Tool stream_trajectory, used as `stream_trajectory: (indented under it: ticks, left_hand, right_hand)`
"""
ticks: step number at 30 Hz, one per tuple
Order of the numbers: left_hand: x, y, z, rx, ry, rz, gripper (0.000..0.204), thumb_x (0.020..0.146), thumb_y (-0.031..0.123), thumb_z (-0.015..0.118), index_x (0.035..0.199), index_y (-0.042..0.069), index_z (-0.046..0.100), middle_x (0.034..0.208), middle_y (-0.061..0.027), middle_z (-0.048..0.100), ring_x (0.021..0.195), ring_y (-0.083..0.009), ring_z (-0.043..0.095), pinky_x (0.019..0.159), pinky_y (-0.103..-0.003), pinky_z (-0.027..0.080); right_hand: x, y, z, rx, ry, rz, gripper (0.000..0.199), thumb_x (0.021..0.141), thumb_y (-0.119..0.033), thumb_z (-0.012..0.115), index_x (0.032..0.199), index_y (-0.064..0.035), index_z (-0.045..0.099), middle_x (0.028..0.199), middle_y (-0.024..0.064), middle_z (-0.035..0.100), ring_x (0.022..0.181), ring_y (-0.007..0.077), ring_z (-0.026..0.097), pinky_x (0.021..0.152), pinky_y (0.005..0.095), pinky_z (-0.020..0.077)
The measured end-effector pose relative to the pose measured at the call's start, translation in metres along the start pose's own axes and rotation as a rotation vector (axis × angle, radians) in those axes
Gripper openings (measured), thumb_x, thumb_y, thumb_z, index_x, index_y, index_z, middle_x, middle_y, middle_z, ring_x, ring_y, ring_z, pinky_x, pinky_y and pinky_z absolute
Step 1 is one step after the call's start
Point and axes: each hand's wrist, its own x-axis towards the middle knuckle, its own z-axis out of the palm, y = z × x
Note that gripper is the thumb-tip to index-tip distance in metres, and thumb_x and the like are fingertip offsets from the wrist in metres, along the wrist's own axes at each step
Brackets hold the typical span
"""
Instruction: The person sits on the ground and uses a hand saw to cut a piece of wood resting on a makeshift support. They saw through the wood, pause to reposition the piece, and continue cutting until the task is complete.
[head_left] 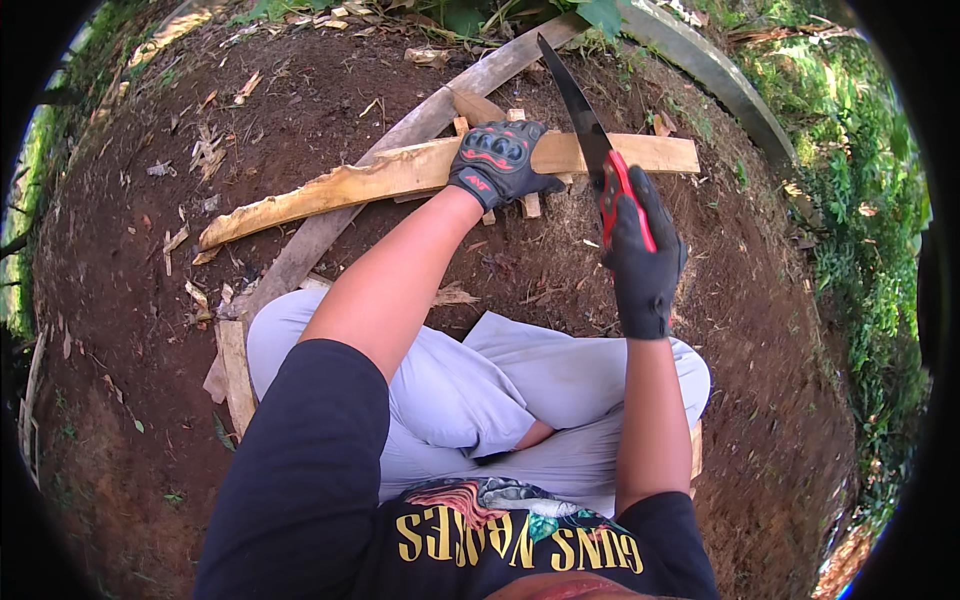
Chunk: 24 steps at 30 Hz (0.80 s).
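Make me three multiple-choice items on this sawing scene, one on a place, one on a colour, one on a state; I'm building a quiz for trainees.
1. Where does the left hand rest?
A. on the plank
B. on the knee
C. on the soil

2. What colour is the saw handle?
A. yellow
B. red and black
C. white

3. How is the right hand?
A. open and empty
B. closed around the saw handle
C. flat on the ground

Answers: 1 A, the gloved hand presses the plank. 2 B, red shows beside the black glove. 3 B, the fingers wrap the handle.
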Motion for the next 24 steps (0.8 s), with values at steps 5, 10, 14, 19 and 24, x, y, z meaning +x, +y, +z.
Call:
stream_trajectory:
  ticks: [5,10,14,19,24]
  left_hand:
    - [0.004,0.008,-0.002,-0.011,-0.032,0.009,0.081,0.078,0.068,0.086,0.135,0.012,0.070,0.124,-0.0147,0.077,0.114,-0.0341,0.075,0.103,-0.048,0.057]
    - [0.002,0.002,-0.003,0.005,-0.042,-0.024,0.088,0.077,0.070,0.087,0.140,0.012,0.069,0.127,-0.0158,0.077,0.118,-0.0333,0.074,0.106,-0.047,0.056]
    - [0.002,0.000,0.000,0.017,-0.029,-0.021,0.085,0.079,0.070,0.085,0.139,0.011,0.069,0.127,-0.0155,0.077,0.118,-0.0331,0.074,0.105,-0.047,0.056]
    - [0.002,0.002,-0.001,0.001,-0.029,0.004,0.084,0.080,0.068,0.084,0.141,0.011,0.069,0.125,-0.0146,0.077,0.117,-0.0330,0.074,0.106,-0.046,0.056]
    - [0.002,0.000,-0.003,-0.018,-0.027,0.003,0.076,0.079,0.067,0.086,0.131,0.012,0.072,0.120,-0.0145,0.078,0.112,-0.0338,0.075,0.101,-0.047,0.058]
  right_hand:
    - [0.072,0.012,0.046,0.005,0.054,-0.116,0.043,0.107,-0.030,0.070,0.145,-0.0112,0.072,0.133,0.0204,0.078,0.119,0.0297,0.077,0.103,0.0397,0.0573]
    - [0.015,0.012,0.011,-0.004,0.026,-0.096,0.044,0.107,-0.027,0.068,0.147,-0.0070,0.070,0.138,0.0206,0.075,0.126,0.0337,0.074,0.107,0.0397,0.0555]
    - [-0.086,-0.009,-0.046,-0.114,-0.034,-0.103,0.049,0.109,-0.023,0.065,0.154,-0.0047,0.063,0.145,0.0201,0.072,0.130,0.0314,0.072,0.107,0.0398,0.0550]
    - [-0.145,-0.038,-0.083,0.030,-0.045,0.379,0.049,0.109,-0.021,0.065,0.155,-0.0046,0.062,0.141,0.0200,0.074,0.126,0.0287,0.074,0.104,0.0386,0.0560]
    - [-0.053,-0.013,-0.023,-0.061,-0.028,-0.023,0.047,0.108,-0.023,0.068,0.153,-0.0091,0.065,0.134,0.0194,0.078,0.121,0.0305,0.076,0.103,0.0409,0.0568]
